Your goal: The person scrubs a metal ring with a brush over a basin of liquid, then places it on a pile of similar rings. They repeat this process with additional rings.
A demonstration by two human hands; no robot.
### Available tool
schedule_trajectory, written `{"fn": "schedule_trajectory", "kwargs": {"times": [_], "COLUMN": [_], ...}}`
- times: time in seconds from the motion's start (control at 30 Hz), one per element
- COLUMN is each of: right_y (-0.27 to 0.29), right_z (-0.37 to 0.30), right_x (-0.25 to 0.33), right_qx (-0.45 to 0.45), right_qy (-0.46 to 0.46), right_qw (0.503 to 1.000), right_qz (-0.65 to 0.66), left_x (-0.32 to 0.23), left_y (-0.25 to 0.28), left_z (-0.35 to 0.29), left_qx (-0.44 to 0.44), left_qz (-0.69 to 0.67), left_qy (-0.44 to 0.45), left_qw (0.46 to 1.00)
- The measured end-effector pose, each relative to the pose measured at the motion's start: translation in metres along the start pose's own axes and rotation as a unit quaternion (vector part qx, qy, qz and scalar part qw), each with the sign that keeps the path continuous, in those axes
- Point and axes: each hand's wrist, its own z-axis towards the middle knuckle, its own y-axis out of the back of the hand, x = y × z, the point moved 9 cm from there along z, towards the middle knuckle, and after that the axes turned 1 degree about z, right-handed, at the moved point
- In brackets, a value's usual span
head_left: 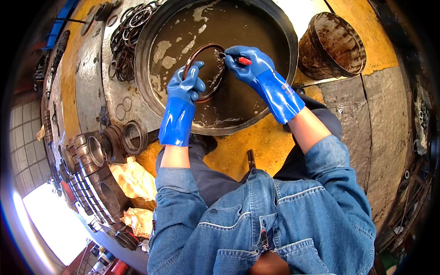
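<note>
My left hand (184, 86), in a blue rubber glove, is closed around the left side of a brown ring (200, 49). The ring is tilted above a wide round basin (143, 73) of murky brown liquid. My right hand (255, 65), gloved alike, is closed on a tool with a red handle (244, 60). Its fingertips are at the ring's upper right side. The tool's working end is hidden by the fingers, so its kind does not show.
A heap of dark rings (123, 50) lies left of the basin. Metal rings (134, 137) and cylindrical parts (96, 150) stand at lower left, near crumpled tan paper (134, 178). A stained bucket (313, 58) leans at the upper right.
</note>
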Motion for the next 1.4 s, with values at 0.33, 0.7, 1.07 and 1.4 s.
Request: {"fn": "schedule_trajectory", "kwargs": {"times": [0.33, 0.7, 1.07, 1.4], "right_y": [-0.076, -0.013, -0.009, -0.018], "right_z": [-0.043, -0.019, -0.011, -0.006], "right_x": [-0.036, -0.069, -0.033, 0.002], "right_qx": [0.184, 0.162, 0.203, 0.212], "right_qy": [-0.243, -0.246, -0.155, 0.08], "right_qw": [0.892, 0.952, 0.961, 0.957], "right_qz": [0.334, 0.081, 0.109, -0.183], "left_x": [0.005, 0.005, -0.011, -0.01], "left_y": [0.001, 0.038, 0.038, -0.025], "left_z": [0.002, 0.025, 0.029, -0.008], "left_qx": [-0.011, -0.015, -0.064, 0.089], "left_qz": [-0.006, -0.26, 0.04, 0.394], "left_qy": [-0.007, -0.041, -0.084, -0.136], "left_qw": [1.0, 0.965, 0.994, 0.905]}}
